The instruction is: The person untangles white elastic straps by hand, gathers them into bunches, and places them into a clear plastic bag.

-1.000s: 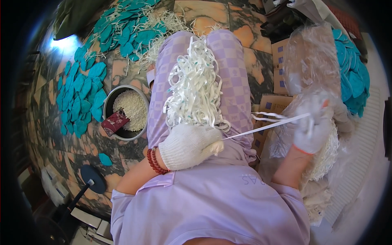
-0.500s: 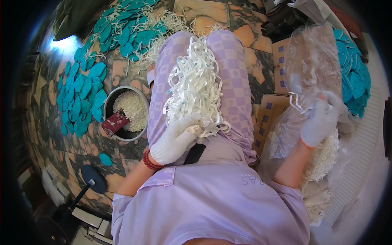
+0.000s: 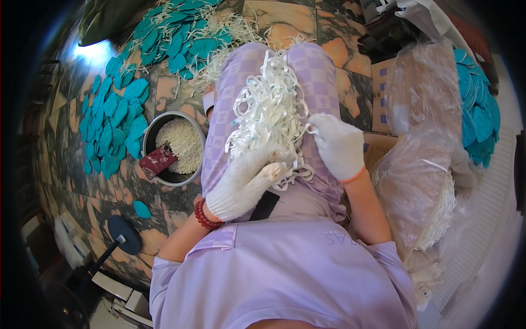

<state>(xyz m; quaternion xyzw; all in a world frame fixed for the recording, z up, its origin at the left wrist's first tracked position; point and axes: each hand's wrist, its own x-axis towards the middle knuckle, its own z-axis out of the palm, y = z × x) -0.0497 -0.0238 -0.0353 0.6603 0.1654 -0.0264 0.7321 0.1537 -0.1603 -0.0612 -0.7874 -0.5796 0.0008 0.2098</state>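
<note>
A heap of thin white elastic straps point(image 3: 271, 104), with small teal bits among them, lies on my lap between my thighs. My left hand point(image 3: 244, 181), in a white knit glove, rests on the near end of the heap, its fingers stretched over the straps and partly lost against them. My right hand point(image 3: 338, 143), also gloved, is beside the heap's right edge. Its thumb and fingertips pinch a white strap, of which a small loop shows at the fingertips.
Teal scalloped pieces point(image 3: 112, 126) are piled on the marble floor at left. A metal pot point(image 3: 147, 143) of white beads holds a dark red packet point(image 3: 158, 161). Clear plastic bags point(image 3: 416, 181), a cardboard box point(image 3: 381, 145) and more teal pieces point(image 3: 479, 112) stand at right.
My right hand has come left from the plastic bag to the heap on my lap. A strap lies on the bag now. My left hand has stayed on the heap.
</note>
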